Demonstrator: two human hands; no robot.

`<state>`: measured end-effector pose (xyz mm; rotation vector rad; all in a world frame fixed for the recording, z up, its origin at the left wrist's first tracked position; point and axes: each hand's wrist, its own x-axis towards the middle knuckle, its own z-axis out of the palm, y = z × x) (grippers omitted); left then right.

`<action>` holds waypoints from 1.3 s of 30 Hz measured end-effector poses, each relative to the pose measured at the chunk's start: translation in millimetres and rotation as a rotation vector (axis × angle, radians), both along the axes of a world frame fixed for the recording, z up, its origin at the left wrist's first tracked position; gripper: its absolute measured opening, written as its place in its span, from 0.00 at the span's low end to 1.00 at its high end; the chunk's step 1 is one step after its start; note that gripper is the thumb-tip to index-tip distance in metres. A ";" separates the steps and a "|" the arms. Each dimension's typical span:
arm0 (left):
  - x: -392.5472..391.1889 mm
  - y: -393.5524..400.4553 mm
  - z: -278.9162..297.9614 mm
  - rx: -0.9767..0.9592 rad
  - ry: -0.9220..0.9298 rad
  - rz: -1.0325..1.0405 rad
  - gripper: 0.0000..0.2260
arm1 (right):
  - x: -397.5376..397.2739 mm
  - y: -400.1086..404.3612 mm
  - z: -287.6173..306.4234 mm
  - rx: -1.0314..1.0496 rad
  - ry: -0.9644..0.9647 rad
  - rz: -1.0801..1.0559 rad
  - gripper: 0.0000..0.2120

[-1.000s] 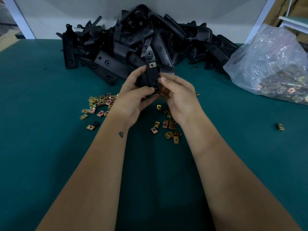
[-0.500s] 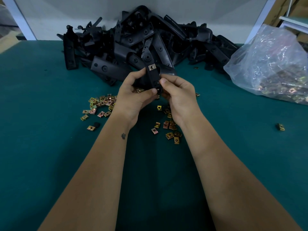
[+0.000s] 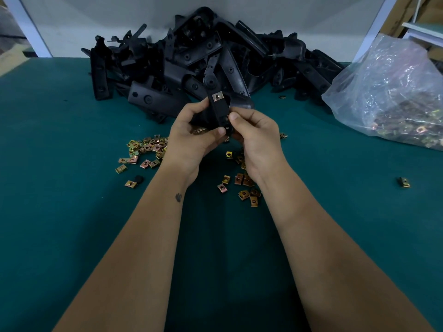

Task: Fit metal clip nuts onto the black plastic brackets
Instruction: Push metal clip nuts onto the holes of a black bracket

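Head view: we record a teal felt-like tabletop [image 3: 60, 188] against a pale wall. Our left hand [image 3: 191, 137] and right hand [image 3: 256, 137] both grip one matte black plastic bracket [image 3: 220, 111], a brass-coloured metal clip nut [image 3: 217, 96] seated at its upper end. Loose clip nuts [image 3: 146, 149] lie beneath both hands; heaped black brackets [image 3: 203, 56] beyond; a crinkled clear plastic bag [image 3: 393, 92] far right.

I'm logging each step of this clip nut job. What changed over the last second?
Little moved. Both hands tilted the black bracket slightly, its top end with the fitted clip nut leaning a bit more left. The left hand and right hand kept their grip on it throughout. The loose clip nuts, the bracket pile and the plastic bag stayed put.
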<state>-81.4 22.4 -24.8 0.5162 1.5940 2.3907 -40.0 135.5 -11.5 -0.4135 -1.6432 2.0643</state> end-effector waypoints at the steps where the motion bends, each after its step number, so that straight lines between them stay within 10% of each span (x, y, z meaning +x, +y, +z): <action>1: 0.1 0.0 -0.4 0.002 0.002 0.002 0.22 | -0.1 -0.3 -0.3 0.000 0.000 -0.005 0.08; 39: 6.6 3.5 2.2 0.016 -0.052 0.031 0.22 | -0.4 1.6 -2.6 0.080 -0.006 -0.001 0.09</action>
